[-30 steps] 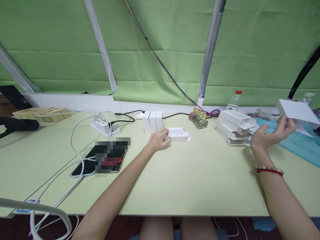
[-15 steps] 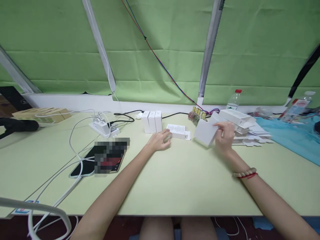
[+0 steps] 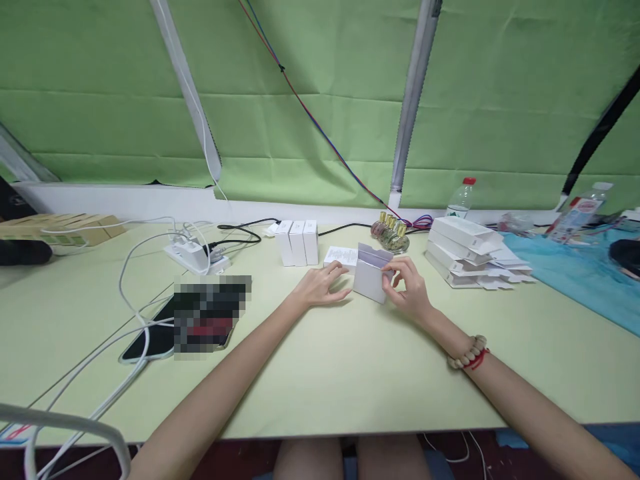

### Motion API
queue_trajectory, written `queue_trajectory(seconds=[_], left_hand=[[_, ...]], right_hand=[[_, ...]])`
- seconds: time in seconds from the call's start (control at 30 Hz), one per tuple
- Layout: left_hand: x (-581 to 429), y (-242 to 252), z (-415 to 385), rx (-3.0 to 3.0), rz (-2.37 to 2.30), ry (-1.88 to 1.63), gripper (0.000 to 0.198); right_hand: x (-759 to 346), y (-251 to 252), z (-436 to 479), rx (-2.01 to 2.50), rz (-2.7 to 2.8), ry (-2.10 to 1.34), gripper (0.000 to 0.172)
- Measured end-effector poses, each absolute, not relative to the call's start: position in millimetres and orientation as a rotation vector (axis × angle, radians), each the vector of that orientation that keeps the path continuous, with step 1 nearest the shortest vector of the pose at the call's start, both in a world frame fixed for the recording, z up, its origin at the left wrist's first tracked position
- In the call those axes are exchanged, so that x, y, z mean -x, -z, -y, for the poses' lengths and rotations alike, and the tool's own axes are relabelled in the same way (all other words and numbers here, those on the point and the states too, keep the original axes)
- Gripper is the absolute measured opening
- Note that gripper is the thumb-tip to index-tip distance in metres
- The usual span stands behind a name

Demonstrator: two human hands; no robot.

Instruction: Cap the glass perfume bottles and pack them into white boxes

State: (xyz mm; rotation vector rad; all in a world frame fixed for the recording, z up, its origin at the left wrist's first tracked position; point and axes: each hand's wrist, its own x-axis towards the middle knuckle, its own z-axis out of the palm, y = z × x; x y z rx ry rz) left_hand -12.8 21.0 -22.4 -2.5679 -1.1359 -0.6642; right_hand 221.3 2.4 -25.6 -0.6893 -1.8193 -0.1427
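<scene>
Pinched in the fingers of my right hand point(image 3: 407, 288) is a small white carton point(image 3: 371, 279), upright and tilted, with its top flaps raised. My left hand point(image 3: 323, 287) is open just to the left of that carton, thumb and fingers apart. Behind the two hands lies a white printed box point(image 3: 340, 255), partly covered by the carton; whether my left fingertips touch it I cannot tell. Three closed white boxes point(image 3: 297, 243) stand in a row farther back on the left. Several small glass bottles with gold tops point(image 3: 393, 235) are grouped behind my right hand.
At right is a pile of flat white cartons point(image 3: 470, 250), beside a blue sheet point(image 3: 575, 280) and two plastic bottles, one red-capped point(image 3: 463, 199). Phones point(image 3: 150, 340), a power strip point(image 3: 197, 257), white cables and tan boxes point(image 3: 100, 228) occupy the left side.
My right hand has brought the carton leftward from near the pile to beside my left hand. The left hand's fingers have spread and moved slightly off the printed box. The view has shifted slightly.
</scene>
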Motion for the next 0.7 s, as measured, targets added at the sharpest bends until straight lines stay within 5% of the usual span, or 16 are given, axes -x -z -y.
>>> queue_trajectory(seconds=[0.43, 0.7], left_hand=[[15.0, 26.0, -24.8, 2.538, 1.108, 0.708, 0.039], [18.2, 29.8, -27.6, 2.474, 1.167, 0.729, 0.039]], right_hand=[[-217.3, 28.0, 1.2, 0.673, 1.836, 0.141, 0.033], [-216.9, 26.1, 1.6, 0.767, 1.852, 0.226, 0.017]])
